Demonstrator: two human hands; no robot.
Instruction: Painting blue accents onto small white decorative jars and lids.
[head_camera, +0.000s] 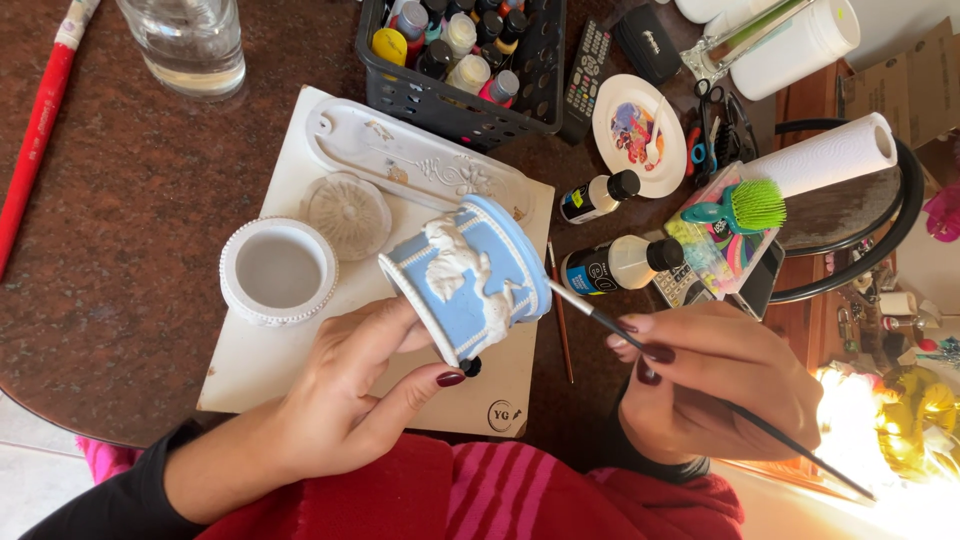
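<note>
A round, dark speckled counter (130, 200) fills the view, crowded with craft supplies, and a pale work board (260, 370) lies across its near side. The left hand (340, 400) is closed around a small cylindrical pot (470, 280) painted light blue with raised white relief figures. The pot is tipped on its side and lifted above the board, its long axis running from the open mouth at lower left to the base at upper right. The right hand (715, 385) has its grip pinched on a thin brush (700, 385), whose handle trails down to the right while the tip points up-left and meets the pot's rim on its right side (so the brush hand is the nearer one to that edge).

An unpainted white round box (278, 270) stands open and empty on the board, well apart from its ribbed lid (347, 213). Behind, a black basket (470, 95) holds upright paint bottles. Two more bottles (620, 265) lie on their sides just beside the board. A glass (190, 45) of water stands farther back.
</note>
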